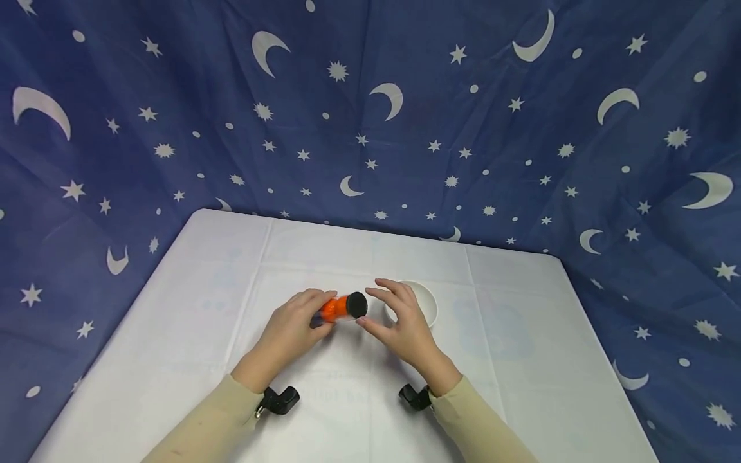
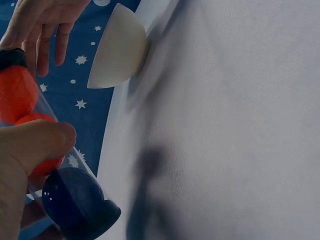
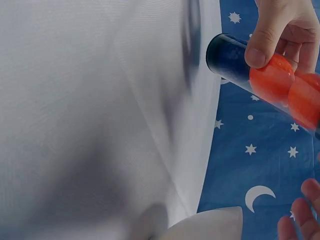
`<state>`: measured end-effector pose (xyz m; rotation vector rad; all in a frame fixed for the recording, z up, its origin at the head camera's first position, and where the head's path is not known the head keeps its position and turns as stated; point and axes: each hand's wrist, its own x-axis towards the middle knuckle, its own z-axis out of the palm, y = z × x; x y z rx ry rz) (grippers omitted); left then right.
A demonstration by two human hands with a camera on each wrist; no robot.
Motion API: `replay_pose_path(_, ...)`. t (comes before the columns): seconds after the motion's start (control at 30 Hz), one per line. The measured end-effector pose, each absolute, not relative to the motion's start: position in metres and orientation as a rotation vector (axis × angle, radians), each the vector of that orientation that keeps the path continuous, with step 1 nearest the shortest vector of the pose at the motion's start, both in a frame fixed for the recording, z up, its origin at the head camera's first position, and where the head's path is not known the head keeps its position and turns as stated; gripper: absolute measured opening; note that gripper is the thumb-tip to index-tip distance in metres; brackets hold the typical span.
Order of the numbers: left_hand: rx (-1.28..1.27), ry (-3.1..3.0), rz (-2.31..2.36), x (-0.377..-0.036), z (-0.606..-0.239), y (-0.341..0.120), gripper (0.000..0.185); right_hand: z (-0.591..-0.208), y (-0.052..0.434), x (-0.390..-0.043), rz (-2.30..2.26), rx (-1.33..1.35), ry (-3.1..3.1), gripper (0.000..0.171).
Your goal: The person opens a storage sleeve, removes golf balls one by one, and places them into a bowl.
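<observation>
From the head camera, both forearms reach up from the bottom edge toward the middle of the frame, over a white table [image 1: 191, 334]. The left hand [image 1: 292, 328] is curled round a clear tube [image 1: 341, 307], thumb below and fingers over the top; the tube lies nearly level just above the table, its black cap [image 1: 356, 304] pointing right. The right hand [image 1: 402, 318] is spread and relaxed just right of the cap, fingers arched above it and thumb below, holding nothing. A white bowl [image 1: 427, 302] stands on the table right behind that hand. A blue cloth [image 1: 370, 116] with moons and stars fills the upper frame.

In the left wrist view, the left thumb [image 2: 37, 142] presses the tube [image 2: 47, 165] at the lower left; orange balls [image 2: 17, 95] and a dark blue ball [image 2: 70, 200] sit inside it. The right hand's fingers [image 2: 42, 25] hang loosely at the upper left, close to the cap [image 2: 11, 57]. The bowl [image 2: 120, 50] shows at top centre.

In the right wrist view, the left hand [image 3: 280, 30] pinches the tube [image 3: 265, 80] at the upper right. The right fingertips [image 3: 305, 215] show at the lower right, apart from the tube. The bowl rim [image 3: 210, 225] sits at the bottom edge.
</observation>
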<state>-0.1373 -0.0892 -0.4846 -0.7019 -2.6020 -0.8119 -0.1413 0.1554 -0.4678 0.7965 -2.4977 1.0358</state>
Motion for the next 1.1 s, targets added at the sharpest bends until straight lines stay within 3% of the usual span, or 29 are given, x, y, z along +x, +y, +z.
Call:
replay_pose_path(0.43, -0.783, -2.577, -0.609, -0.135, -0.479, -0.086, 0.056, -0.465, 0.157, -0.14, 1.192, 0.939, -2.474, 0.048)
replay_pose_path(1.1, -0.782, -2.629, -0.562, -0.127, -0.478, -0.079, 0.057, -0.455, 0.163, -0.13, 1.247, 0.847, -2.609, 0.043)
